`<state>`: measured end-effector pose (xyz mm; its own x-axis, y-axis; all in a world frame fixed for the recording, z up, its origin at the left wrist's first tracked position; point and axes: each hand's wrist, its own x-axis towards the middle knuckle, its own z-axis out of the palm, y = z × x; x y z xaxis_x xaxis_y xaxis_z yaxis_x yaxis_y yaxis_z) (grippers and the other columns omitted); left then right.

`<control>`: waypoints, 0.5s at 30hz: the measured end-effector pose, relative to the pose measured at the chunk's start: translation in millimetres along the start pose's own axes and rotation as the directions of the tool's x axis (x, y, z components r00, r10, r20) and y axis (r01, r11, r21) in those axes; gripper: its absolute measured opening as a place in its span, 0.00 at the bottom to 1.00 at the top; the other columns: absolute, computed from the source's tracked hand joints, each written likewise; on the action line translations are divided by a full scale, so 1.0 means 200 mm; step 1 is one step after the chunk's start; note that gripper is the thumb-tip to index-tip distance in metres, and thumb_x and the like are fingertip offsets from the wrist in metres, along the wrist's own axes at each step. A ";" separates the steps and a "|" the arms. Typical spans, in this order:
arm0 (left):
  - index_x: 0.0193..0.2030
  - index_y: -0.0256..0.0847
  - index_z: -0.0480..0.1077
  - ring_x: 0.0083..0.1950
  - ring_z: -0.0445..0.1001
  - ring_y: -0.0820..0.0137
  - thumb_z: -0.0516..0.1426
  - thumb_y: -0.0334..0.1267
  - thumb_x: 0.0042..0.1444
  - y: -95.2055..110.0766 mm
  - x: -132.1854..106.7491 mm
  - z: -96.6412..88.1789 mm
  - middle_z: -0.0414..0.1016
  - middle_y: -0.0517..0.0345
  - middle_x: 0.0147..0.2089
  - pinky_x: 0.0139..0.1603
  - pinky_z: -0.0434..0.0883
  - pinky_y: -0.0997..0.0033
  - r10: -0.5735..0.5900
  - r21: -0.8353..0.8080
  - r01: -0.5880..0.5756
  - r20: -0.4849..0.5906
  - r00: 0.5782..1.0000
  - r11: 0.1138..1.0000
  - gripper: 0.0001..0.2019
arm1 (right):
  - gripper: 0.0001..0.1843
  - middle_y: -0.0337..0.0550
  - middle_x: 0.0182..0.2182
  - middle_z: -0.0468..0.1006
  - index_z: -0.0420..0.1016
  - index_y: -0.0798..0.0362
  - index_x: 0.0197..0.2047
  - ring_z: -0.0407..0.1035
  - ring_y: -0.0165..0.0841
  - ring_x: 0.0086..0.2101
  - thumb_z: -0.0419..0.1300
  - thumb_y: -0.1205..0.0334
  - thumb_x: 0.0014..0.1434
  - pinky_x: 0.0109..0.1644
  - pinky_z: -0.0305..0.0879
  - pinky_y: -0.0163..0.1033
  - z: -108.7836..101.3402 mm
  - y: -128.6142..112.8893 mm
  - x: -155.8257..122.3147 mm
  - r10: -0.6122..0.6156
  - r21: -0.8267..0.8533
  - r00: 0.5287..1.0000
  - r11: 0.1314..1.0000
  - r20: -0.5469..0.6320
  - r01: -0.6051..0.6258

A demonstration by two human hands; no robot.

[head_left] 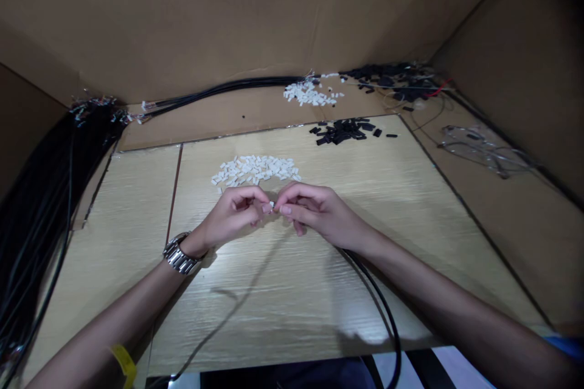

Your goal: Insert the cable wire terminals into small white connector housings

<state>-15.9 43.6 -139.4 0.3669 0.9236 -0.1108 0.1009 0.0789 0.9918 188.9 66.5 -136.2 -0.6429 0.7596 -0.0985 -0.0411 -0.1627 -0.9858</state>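
My left hand (238,211), with a metal watch (181,254) on the wrist, pinches a small white connector (272,203) between thumb and fingertips. Right beside it, my right hand (314,209) is closed in a pinch on the thin wire end of a black cable (381,295). The cable runs from under my right hand down past the table's front edge. Fingertips of both hands nearly meet, and how far the wires sit in the connector is too small to tell. Just beyond my hands lies a loose pile of white connectors (258,169) on the wooden table (274,298).
Black rectangular pieces (344,130) are heaped at the table's back edge. Behind them are more white connectors (310,92) and black pieces (387,76) on cardboard. A thick bundle of black cables (41,194) hangs at left. Cardboard walls (255,18) enclose the back and sides.
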 end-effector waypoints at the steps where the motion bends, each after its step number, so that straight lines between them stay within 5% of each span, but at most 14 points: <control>1: 0.32 0.36 0.72 0.24 0.66 0.77 0.60 0.37 0.57 0.00 0.00 0.00 0.68 0.63 0.23 0.25 0.63 0.78 -0.001 -0.002 0.001 0.000 1.000 1.000 0.07 | 0.07 0.34 0.29 0.68 0.73 0.54 0.36 0.63 0.23 0.22 0.62 0.58 0.59 0.24 0.65 0.31 0.00 0.00 0.00 -0.008 -0.010 1.000 1.000 0.000 0.008; 10: 0.29 0.37 0.72 0.23 0.67 0.76 0.60 0.37 0.55 0.02 0.01 0.00 0.68 0.63 0.21 0.26 0.65 0.77 -0.006 -0.002 0.006 -0.017 1.000 1.000 0.07 | 0.02 0.40 0.35 0.69 0.72 0.54 0.35 0.65 0.28 0.34 0.58 0.68 0.60 0.29 0.61 0.30 0.02 -0.04 -0.04 -0.256 -0.449 0.965 0.870 -0.060 0.204; 15: 0.29 0.37 0.72 0.23 0.67 0.76 0.60 0.39 0.56 0.01 0.01 0.00 0.68 0.63 0.22 0.25 0.64 0.77 -0.006 0.002 0.006 0.001 1.000 1.000 0.09 | 0.03 0.39 0.33 0.70 0.72 0.54 0.34 0.65 0.27 0.32 0.58 0.68 0.60 0.29 0.59 0.30 0.03 -0.04 -0.04 -0.216 -0.469 0.974 0.868 -0.063 0.162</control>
<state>-15.3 45.3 -137.5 0.3670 0.9228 -0.1171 0.1047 0.0841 0.9909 190.5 58.4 -127.0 -0.5695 0.8149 0.1082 0.2193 0.2775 -0.9354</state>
